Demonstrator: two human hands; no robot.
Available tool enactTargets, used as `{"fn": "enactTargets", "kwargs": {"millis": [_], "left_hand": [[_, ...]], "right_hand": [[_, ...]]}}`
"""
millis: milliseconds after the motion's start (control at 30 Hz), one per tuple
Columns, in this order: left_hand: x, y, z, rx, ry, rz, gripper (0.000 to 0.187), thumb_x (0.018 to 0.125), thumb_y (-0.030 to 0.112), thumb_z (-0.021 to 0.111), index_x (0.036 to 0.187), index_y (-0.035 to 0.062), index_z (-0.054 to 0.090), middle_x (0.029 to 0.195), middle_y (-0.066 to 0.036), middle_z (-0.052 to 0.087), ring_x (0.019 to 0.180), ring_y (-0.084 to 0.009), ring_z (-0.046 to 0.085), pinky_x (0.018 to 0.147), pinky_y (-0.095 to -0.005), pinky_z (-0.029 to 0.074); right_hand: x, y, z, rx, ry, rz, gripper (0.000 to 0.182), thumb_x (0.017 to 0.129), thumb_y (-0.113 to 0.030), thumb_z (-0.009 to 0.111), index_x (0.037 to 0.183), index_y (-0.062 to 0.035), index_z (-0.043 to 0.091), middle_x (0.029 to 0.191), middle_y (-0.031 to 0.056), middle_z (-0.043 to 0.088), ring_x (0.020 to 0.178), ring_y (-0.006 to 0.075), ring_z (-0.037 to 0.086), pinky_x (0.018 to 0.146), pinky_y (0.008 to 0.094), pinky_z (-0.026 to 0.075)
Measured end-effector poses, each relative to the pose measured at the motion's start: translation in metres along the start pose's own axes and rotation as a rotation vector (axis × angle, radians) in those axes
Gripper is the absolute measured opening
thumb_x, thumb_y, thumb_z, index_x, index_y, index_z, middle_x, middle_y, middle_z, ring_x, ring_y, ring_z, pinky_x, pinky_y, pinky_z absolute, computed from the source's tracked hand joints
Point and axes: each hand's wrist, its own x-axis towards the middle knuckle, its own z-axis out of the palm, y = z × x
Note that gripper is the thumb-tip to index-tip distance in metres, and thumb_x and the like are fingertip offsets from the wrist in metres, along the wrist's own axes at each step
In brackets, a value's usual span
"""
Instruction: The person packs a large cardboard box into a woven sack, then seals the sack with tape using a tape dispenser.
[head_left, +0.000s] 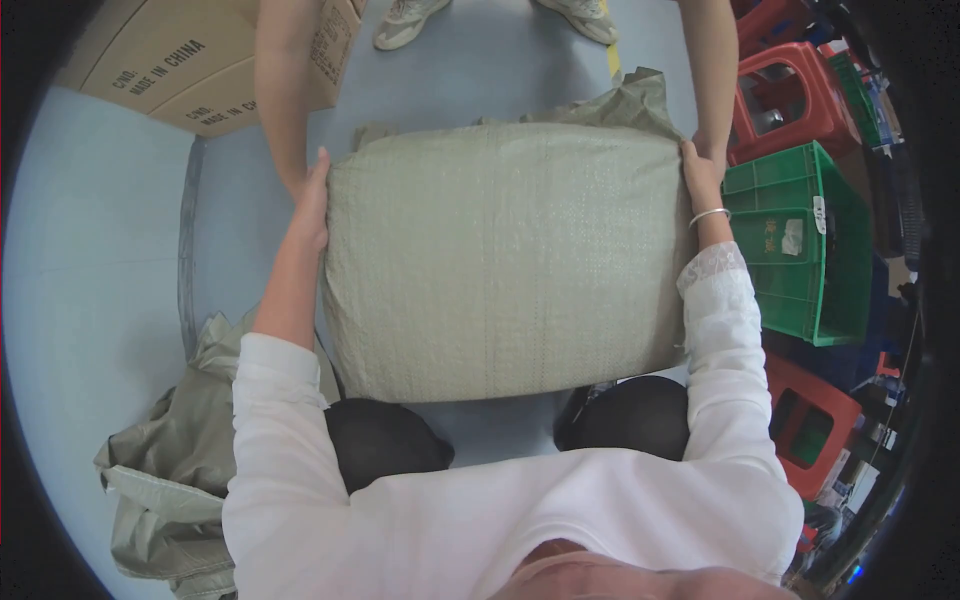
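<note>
A large, full grey-green woven sack (505,260) lies crosswise in front of my knees, its loose end bunched at the far right. My left hand (314,205) presses flat against the sack's left side, fingers pointing forward. On the opposite side my right hand (703,180), with a silver bangle at the wrist, holds the sack's upper right edge. Another person's forearms (285,90) reach down from the far side to both ends of the sack, and their hands are mostly hidden near mine.
Cardboard boxes (200,65) stand at the upper left by the wall. Crumpled woven sacks (180,450) lie at the lower left. On the right are a green crate (780,240) and red stools (790,95). The other person's shoes (408,22) show at the top.
</note>
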Motion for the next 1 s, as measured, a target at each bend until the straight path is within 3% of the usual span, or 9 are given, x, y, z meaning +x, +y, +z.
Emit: {"fn": "enactTargets", "kwargs": {"millis": [133,233,333,433,533,733,833,933,1000], "left_hand": [[-0.007,-0.011,-0.004,-0.153,-0.095,-0.004,0.072,0.081,0.06,0.043,0.126,0.0044,0.042,0.122,-0.012,0.05,0.114,-0.0208,0.047,0.096,-0.0326,0.037],[0.009,-0.04,-0.027,-0.027,-0.078,0.026,0.073,0.08,0.062,0.041,0.124,0.0036,0.046,0.127,-0.013,0.046,0.118,-0.0208,0.042,0.099,-0.031,0.033],[-0.023,-0.039,-0.019,0.13,0.071,0.032,0.076,0.078,0.063,0.042,0.124,0.0026,0.047,0.128,-0.013,0.045,0.119,-0.0214,0.042,0.099,-0.0308,0.032],[-0.03,-0.04,-0.02,0.074,0.023,0.029,0.07,0.08,0.063,0.041,0.124,0.0079,0.048,0.126,-0.01,0.048,0.117,-0.0206,0.044,0.098,-0.0311,0.033],[-0.034,-0.036,-0.016,0.09,0.004,0.031,0.073,0.08,0.064,0.039,0.126,0.0074,0.045,0.13,-0.011,0.044,0.12,-0.0207,0.041,0.1,-0.031,0.03],[-0.025,-0.017,0.0,0.08,-0.037,0.069,0.079,0.078,0.067,0.04,0.128,0.0052,0.042,0.131,-0.012,0.041,0.122,-0.022,0.038,0.101,-0.0329,0.029],[-0.017,0.004,0.013,0.105,-0.025,0.12,0.08,0.077,0.069,0.038,0.126,0.0067,0.045,0.129,-0.013,0.044,0.121,-0.0228,0.039,0.101,-0.0334,0.03],[-0.025,0.034,0.03,-0.005,-0.011,0.215,0.078,0.076,0.066,0.044,0.126,0.0068,0.046,0.128,-0.01,0.046,0.119,-0.021,0.041,0.099,-0.0321,0.033],[-0.041,0.049,0.041,-0.081,0.064,0.324,0.068,0.08,0.06,0.045,0.125,0.0084,0.046,0.125,-0.009,0.048,0.115,-0.0193,0.045,0.096,-0.0317,0.036]], "right_hand": [[0.0,0.001,0.001,0.1,-0.045,-0.056,0.07,0.071,-0.052,0.045,0.118,-0.0007,0.05,0.123,0.017,0.047,0.112,0.0257,0.045,0.09,0.0328,0.035],[-0.009,-0.005,-0.005,0.183,-0.207,0.05,0.068,0.072,-0.054,0.045,0.118,-0.005,0.05,0.12,0.0115,0.051,0.108,0.0219,0.048,0.091,0.0321,0.033],[-0.011,-0.007,-0.006,0.231,-0.258,0.085,0.06,0.072,-0.052,0.047,0.115,-0.0095,0.053,0.115,0.0076,0.054,0.103,0.0183,0.049,0.089,0.031,0.035],[-0.023,-0.014,-0.006,0.257,-0.252,0.069,0.045,0.074,-0.049,0.045,0.1,-0.0133,0.055,0.101,0.0045,0.057,0.092,0.0155,0.05,0.082,0.0299,0.036],[-0.024,-0.013,-0.008,0.223,-0.232,0.075,0.04,0.075,-0.05,0.043,0.091,-0.0155,0.054,0.095,0.0001,0.055,0.088,0.0123,0.046,0.079,0.0278,0.035],[-0.001,0.0,-0.017,0.244,-0.118,0.013,0.031,0.075,-0.046,0.044,0.081,-0.0166,0.053,0.086,0.0002,0.054,0.08,0.0116,0.045,0.073,0.0285,0.033],[0.008,-0.01,-0.028,0.286,-0.047,-0.037,0.035,0.076,-0.045,0.043,0.082,-0.0138,0.057,0.088,0.0049,0.059,0.082,0.0149,0.05,0.073,0.0302,0.037],[0.01,-0.03,-0.04,0.42,0.081,-0.119,0.033,0.077,-0.043,0.045,0.085,-0.0158,0.061,0.089,0.0015,0.061,0.084,0.0117,0.05,0.075,0.0268,0.037],[-0.005,-0.047,-0.047,0.517,0.172,-0.145,0.043,0.074,-0.045,0.047,0.095,-0.0108,0.06,0.098,0.0055,0.059,0.09,0.0162,0.05,0.079,0.028,0.036]]}}
